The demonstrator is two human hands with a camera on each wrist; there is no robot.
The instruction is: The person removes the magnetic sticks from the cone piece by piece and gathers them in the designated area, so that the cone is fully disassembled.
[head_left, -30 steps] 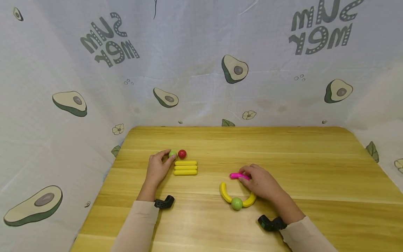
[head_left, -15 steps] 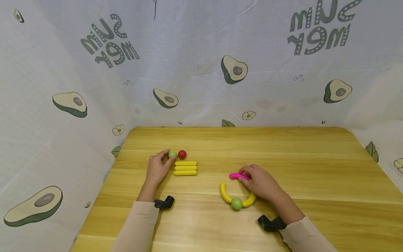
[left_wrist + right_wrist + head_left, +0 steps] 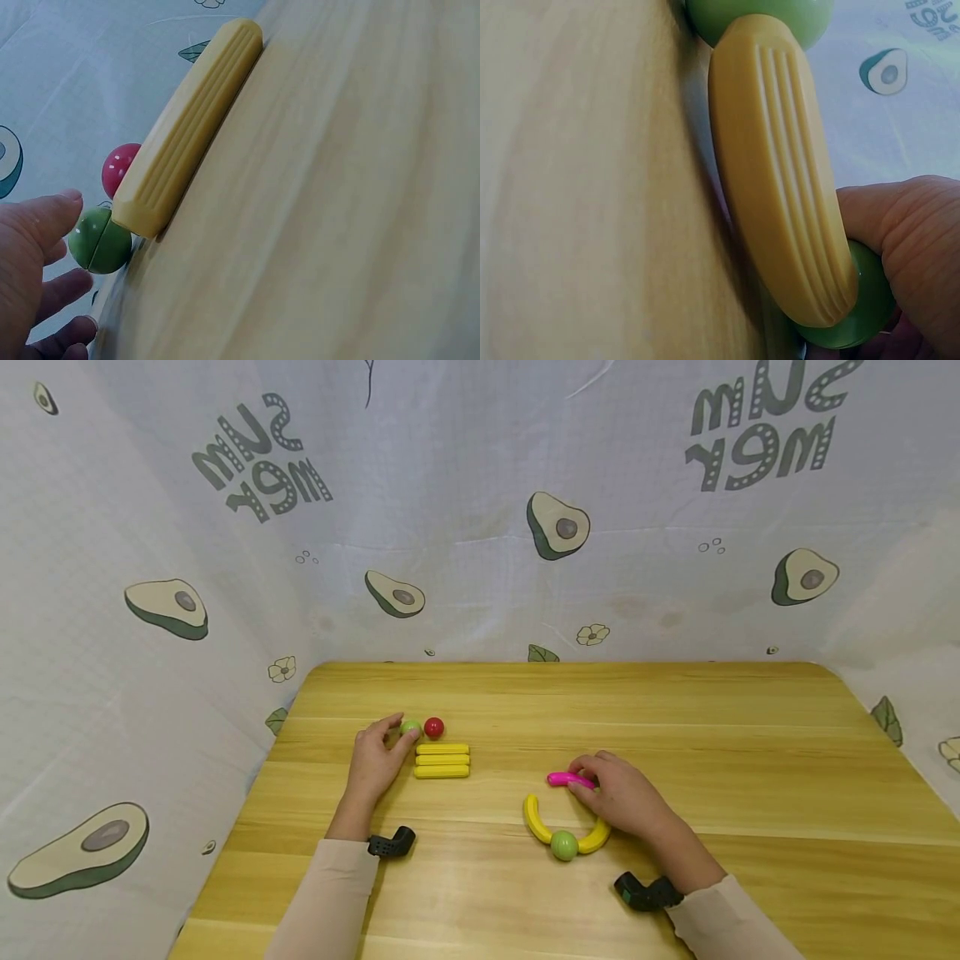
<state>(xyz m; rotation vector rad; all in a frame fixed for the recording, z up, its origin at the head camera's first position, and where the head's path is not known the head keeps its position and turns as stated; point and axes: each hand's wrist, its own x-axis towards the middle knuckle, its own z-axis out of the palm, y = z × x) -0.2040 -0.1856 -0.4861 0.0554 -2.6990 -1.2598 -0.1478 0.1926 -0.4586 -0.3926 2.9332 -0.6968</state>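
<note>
Left hand (image 3: 377,760): digits around lime-green ball (image 3: 410,727); cannot tell if gripping. Right hand (image 3: 624,793): pinching magenta toy banana (image 3: 560,779), beyond yellow toy bananas (image 3: 534,820). Handling: ball likely rolls; light, steady fingertips advisable.

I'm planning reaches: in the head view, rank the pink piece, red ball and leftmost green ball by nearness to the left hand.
1. Leftmost green ball, at left hand
2. Red ball, to its right
3. Pink piece, in right hand

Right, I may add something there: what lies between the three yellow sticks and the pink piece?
Only bare tabletop lies between the three yellow sticks and the pink piece, as the head view shows.
</note>
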